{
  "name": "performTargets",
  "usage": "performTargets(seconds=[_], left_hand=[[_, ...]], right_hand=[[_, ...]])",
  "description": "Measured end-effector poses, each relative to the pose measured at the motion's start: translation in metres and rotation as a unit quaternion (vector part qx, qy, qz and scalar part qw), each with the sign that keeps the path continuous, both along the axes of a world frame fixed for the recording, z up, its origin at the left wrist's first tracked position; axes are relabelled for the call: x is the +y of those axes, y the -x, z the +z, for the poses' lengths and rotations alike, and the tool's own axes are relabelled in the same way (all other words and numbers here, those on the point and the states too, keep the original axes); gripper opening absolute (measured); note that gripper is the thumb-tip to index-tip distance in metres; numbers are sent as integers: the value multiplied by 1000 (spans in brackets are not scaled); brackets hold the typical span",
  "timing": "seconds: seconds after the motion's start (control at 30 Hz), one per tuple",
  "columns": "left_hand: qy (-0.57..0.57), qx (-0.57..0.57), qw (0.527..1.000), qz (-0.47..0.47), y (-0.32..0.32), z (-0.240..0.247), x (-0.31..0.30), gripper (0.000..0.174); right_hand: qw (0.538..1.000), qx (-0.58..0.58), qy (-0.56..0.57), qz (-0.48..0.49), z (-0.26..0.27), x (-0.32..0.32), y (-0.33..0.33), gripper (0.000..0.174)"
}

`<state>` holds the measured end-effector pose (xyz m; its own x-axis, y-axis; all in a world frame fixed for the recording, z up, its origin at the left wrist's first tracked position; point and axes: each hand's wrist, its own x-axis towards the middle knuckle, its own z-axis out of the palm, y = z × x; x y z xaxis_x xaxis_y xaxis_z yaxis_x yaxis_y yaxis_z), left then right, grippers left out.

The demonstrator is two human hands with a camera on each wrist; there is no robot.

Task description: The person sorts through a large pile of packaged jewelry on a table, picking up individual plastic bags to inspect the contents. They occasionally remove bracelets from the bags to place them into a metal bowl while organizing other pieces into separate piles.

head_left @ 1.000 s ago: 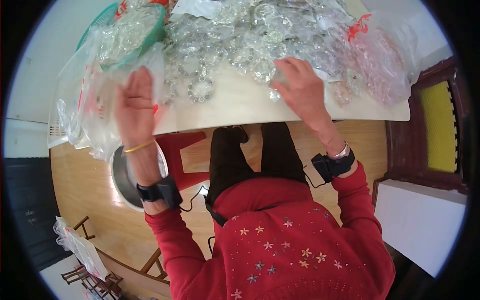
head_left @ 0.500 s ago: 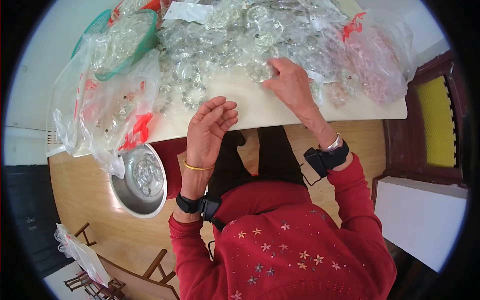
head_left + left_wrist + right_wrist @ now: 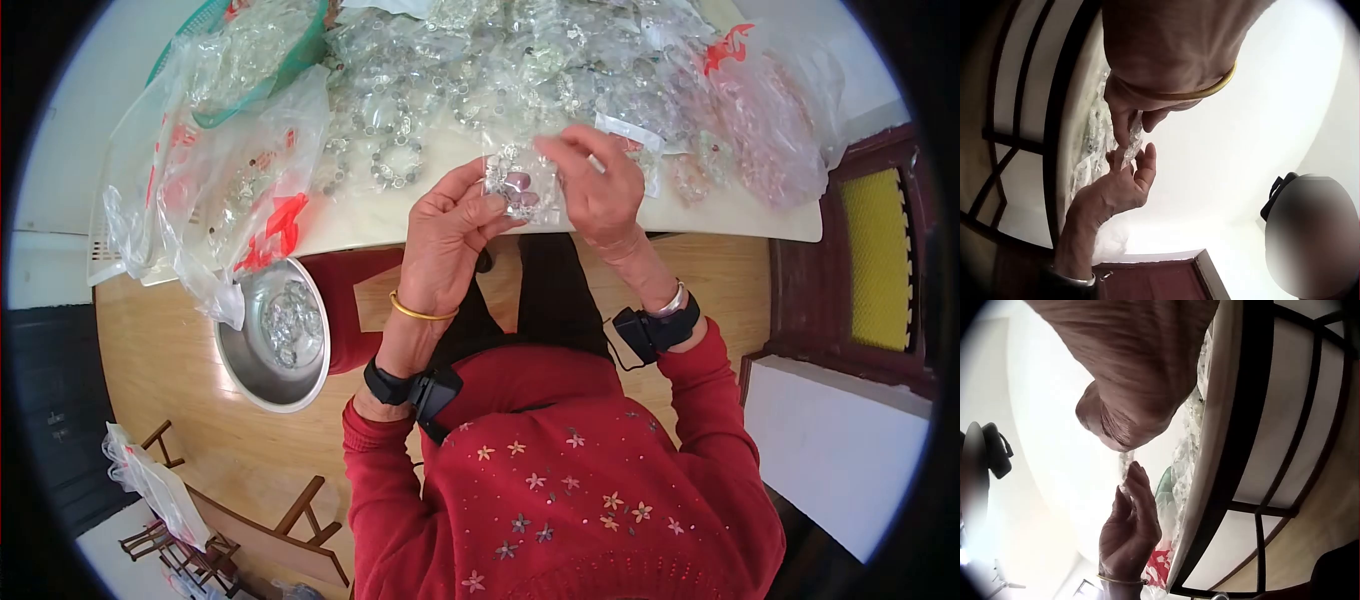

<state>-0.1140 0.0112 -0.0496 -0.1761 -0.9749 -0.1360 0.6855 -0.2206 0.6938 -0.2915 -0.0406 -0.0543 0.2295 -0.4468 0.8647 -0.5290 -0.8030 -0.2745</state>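
A small clear packet [image 3: 522,183] with purple and silvery pieces is held up over the table's front edge. The left hand [image 3: 448,222] pinches its left side between thumb and fingers. At the packet's upper right is the right hand [image 3: 603,192], its fingers bent and blurred; whether they grip the plastic cannot be told in the head view. In the left wrist view the right hand [image 3: 1110,195] has its fingertips close around the packet [image 3: 1131,149]. The right wrist view shows the left hand [image 3: 1129,528] at the packet's lower end.
Many clear packets [image 3: 450,60] cover the back of the table [image 3: 440,150]. A green basket [image 3: 215,112] and plastic bags with red handles [image 3: 275,235] lie left, a pinkish bag [image 3: 765,140] right. Below left, a metal basin [image 3: 235,350] holds packets beside a red stool [image 3: 350,300].
The left hand has swung in from the bags at the left to the middle and taken hold of the packet. The right hand has stayed near the middle, moving slightly toward the table's front edge.
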Motion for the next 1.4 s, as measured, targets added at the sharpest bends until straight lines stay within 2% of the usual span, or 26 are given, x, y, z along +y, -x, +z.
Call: performTargets(seconds=[0.07,0.1,0.13,0.17,0.2,0.23,0.33,0.37,0.47,0.63,0.7,0.77,0.8,0.87,0.9,1.0,1.03,1.13,1.23,1.3,1.37,1.4], left_hand=[[0,-34,999,35,-1,3,0,36],[-1,-35,999,36,-2,3,0,36],[5,-35,999,34,-3,3,-1,36],[11,-33,999,32,-4,2,-2,36],[17,-32,999,29,-4,2,-3,36],[17,-33,999,29,-3,1,-4,36],[12,-8,999,38,0,-2,-6,36],[12,-9,999,38,-1,-3,-7,36],[5,-13,999,42,-2,-7,-8,35],[22,-12,998,49,-2,-7,-12,36],[-6,-111,992,61,-3,-2,-13,28],[21,-207,978,-24,-15,2,-15,21],[30,-218,975,-7,-15,4,-13,21],[117,-428,893,71,-12,6,-11,8],[121,-431,891,79,-16,8,-13,8],[65,-324,943,33,-28,16,-16,10],[67,-326,942,38,-31,20,-18,10],[-9,-201,975,95,-44,48,-29,9],[-16,-149,976,156,-66,67,-56,8],[12,-72,980,187,-88,76,-85,7],[112,26,963,242,-114,82,-130,7],[112,26,963,245,-120,93,-140,7]], right_hand=[[991,-103,-84,-20,-1,-1,-5,25],[991,-105,-85,-19,0,-1,-6,25],[963,-168,-210,15,3,-1,-4,23],[915,-227,-331,49,5,-1,-2,22],[846,-281,-445,81,6,-1,-1,22],[846,-282,-445,81,5,-1,1,22],[740,-300,-571,189,0,-3,4,24],[740,-300,-571,189,0,-3,4,24],[792,-252,-519,202,2,0,-2,23],[810,-251,-504,165,8,-1,-5,23],[901,-152,-397,86,7,-4,-7,20],[956,-78,-270,79,10,-7,-8,21],[958,-83,-258,98,13,-9,-8,21],[987,48,-140,68,18,-11,-7,22],[987,46,-133,74,19,-10,-9,22],[938,-88,-322,99,20,-6,-16,24],[938,-88,-318,104,17,-6,-16,24],[925,-67,-362,95,4,-9,-8,27],[921,-70,-369,108,-4,-8,-4,26],[918,-70,-373,116,-5,-10,-3,26],[912,-89,-384,114,-6,-13,-4,26],[908,-97,-391,112,-7,-12,-3,26]])
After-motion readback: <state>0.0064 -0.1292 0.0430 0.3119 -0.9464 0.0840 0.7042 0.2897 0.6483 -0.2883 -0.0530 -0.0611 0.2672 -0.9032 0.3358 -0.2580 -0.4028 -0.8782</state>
